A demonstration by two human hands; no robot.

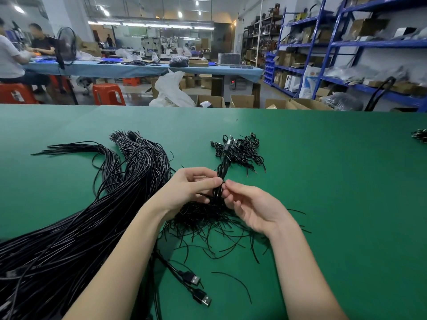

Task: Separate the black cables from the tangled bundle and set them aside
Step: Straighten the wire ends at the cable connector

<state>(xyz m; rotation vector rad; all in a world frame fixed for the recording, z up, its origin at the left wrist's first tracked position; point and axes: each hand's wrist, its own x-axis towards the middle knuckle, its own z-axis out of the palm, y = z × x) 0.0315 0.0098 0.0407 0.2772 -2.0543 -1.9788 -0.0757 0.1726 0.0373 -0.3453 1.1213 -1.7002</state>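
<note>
Blue shelving, orange stools, ceiling lights.

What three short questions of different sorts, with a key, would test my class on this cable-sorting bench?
1. True or false: both hands, left hand and right hand, hold the small clump of thin black cables.
2. How many silver-tipped black USB plugs lie near the left forearm?
3. The long tied bundle of black cables lies on: A) green table mat B) blue shelf C) orange stool.

Key: 1 true; 2 two; 3 A.
</note>
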